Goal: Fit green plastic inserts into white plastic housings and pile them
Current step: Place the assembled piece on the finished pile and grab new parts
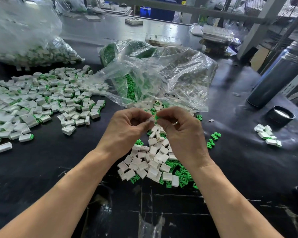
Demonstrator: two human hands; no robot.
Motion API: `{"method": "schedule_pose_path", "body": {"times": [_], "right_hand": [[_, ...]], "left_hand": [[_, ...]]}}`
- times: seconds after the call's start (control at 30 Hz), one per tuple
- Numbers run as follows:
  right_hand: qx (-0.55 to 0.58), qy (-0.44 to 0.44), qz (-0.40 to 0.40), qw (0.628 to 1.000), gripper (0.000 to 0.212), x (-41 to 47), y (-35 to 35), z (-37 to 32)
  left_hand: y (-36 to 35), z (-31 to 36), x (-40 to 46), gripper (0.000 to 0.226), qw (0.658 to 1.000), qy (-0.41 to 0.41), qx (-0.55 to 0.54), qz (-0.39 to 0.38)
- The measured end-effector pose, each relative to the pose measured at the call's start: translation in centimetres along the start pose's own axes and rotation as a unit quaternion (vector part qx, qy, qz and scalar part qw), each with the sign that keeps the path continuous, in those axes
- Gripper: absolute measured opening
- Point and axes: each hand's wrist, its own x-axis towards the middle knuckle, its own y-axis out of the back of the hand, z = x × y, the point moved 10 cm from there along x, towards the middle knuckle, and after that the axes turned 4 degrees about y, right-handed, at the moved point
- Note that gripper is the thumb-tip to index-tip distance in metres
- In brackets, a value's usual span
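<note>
**A:** Hands first, what do I have?

**B:** I see the left hand [127, 124] curled round a white housing [151, 119], pinched between thumb and fingertips. The right hand [179, 127] pinches a green insert [156, 117] by its fingertips. The two parts meet just between the hands, above the bench [50, 169].

**A:** Which way does the insert go?

**B:** I judge it travels from the right hand leftward into the housing, so the push runs along the line joining the two hands. Whether the insert is part seated already, I cannot tell; the fingers hide the joint.

**A:** Where is my stock?

**B:** Directly below the hands lies a loose heap of empty housings [150, 162] mixed with loose green inserts [181, 174]. Beyond the hands a clear open bag [162, 69] spills both green and white pieces.

**A:** And the finished ones?

**B:** I see the finished pile [41, 102] well out to the left of the left hand, so that hand is nearer for dropping. Far left, beyond that pile, a second bag [24, 40] holds more white and green parts.
</note>
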Motion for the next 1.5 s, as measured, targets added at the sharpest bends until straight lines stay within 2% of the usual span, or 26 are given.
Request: {"method": "schedule_pose_path", "body": {"times": [0.37,0.53,0.67,0.77,0.93,1.27,1.5], "right_hand": [[0.020,-0.014,-0.025,0.999,0.021,-0.2,-0.6,0.1],[0.135,-0.111,-0.007,0.985,0.020,-0.5,-0.9,1.8],[0.163,-0.126,-0.009,0.978,0.017,-0.6,-1.0,2.0],[0.138,-0.120,-0.007,0.983,0.019,-0.6,-0.9,1.9],[0.037,-0.086,-0.018,0.995,0.020,-0.7,-0.6,1.3],[-0.065,-0.038,-0.019,0.997,0.009,-0.5,-0.4,-0.3],[-0.110,-0.004,-0.027,0.994,0.007,-0.6,-0.7,-1.1]], "left_hand": [[0.1,-0.2,0.0,0.014,0.999,0.013,-0.038,0.013],[0.1,0.0,0.1,0.008,0.997,0.008,-0.076,0.013],[0.0,0.1,0.1,0.011,0.996,0.001,-0.093,0.002],[0.0,0.3,0.0,0.014,0.996,-0.005,-0.092,0.001],[0.2,0.7,0.0,0.015,0.998,-0.025,-0.049,0.016],[0.0,1.4,-0.3,0.026,0.999,-0.042,0.016,0.025],[0.0,1.4,-0.3,0.017,0.999,-0.037,0.037,0.012]]}}
